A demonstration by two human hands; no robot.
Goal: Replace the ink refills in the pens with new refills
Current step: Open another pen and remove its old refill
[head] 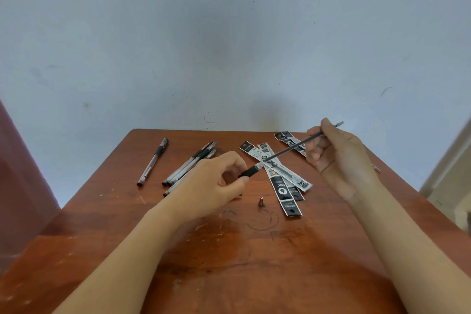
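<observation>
My left hand (214,183) grips a pen barrel (251,172) by its black grip, its open clear end pointing up and right. My right hand (339,158) pinches a thin dark ink refill (293,146) that slants from the barrel's mouth up past my fingers. The refill's lower tip sits at the barrel's opening. A small metal pen tip cone (261,202) stands on the wooden table (229,257) just below the barrel. Several packaged new refills (281,181) in black and white sleeves lie crossed beneath my hands.
A bundle of several pens (190,164) lies left of my left hand, and a single pen (153,162) lies further left. More refill packets (290,140) sit near the table's far right. A grey wall rises directly behind the table.
</observation>
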